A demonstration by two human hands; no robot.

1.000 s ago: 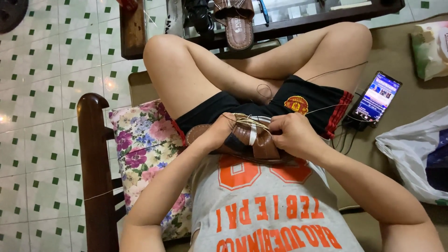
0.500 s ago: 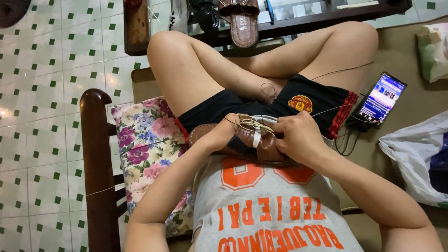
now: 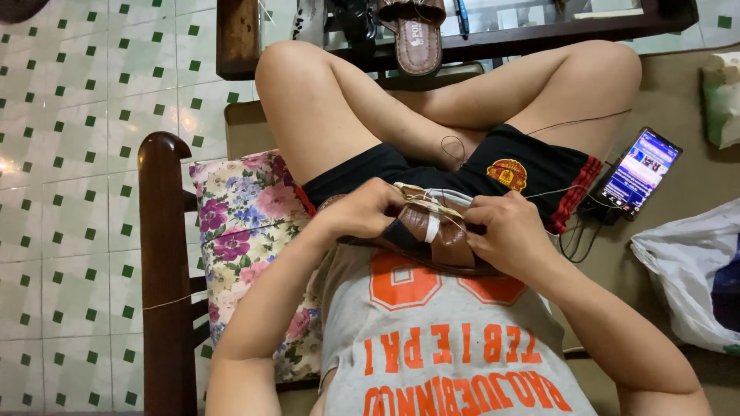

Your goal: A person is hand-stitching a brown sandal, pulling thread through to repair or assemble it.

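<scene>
I sit cross-legged with a brown leather sandal piece (image 3: pixel 435 229) resting on my lap. My left hand (image 3: pixel 362 209) grips its left side, fingers curled over the edge. On the right side, my right hand (image 3: pixel 509 231) pinches it, and a thin light thread (image 3: pixel 570 189) runs from there across my black shorts. A white band wraps the middle of the leather piece. Much of the piece is hidden under both hands.
A flowered cushion (image 3: pixel 247 231) lies at my left against a dark wooden chair arm (image 3: pixel 163 270). A lit phone (image 3: pixel 640 171) with cables lies at the right, near a white plastic bag (image 3: pixel 686 270). A brown sandal (image 3: pixel 416 38) sits on a low dark table ahead.
The hands stay on the leather piece with only small finger shifts. The view has drifted slightly to the right.
</scene>
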